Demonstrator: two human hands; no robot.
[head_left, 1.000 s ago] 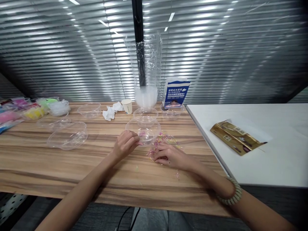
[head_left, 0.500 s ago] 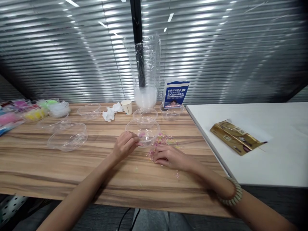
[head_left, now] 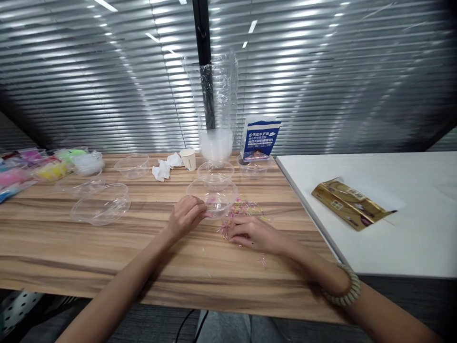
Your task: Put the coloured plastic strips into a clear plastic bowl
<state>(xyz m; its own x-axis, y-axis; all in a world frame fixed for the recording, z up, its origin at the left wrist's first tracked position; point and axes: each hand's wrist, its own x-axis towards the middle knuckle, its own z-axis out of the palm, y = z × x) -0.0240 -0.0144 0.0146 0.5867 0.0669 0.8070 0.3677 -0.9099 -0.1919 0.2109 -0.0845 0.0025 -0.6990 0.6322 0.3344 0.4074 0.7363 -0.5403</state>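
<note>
- Curled fingers of the left hand (head_left: 185,216) touch the near rim of a clear bowl (head_left: 213,194); whether they pinch anything cannot be told.
- Colourful bead pieces (head_left: 243,209) lie scattered beside the bowl.
- Right hand (head_left: 252,233) rests on the scattered pieces, fingers bent together.
- Empty-looking clear bowls (head_left: 101,204) sit further left, a gold packet (head_left: 348,204) to the right.

White Chinese characters in several lines stand on the blue-and-white paper packet (head_left: 261,137) just right of the tall stack of clear plastic bowls (head_left: 216,107), too small to read surely.
</note>
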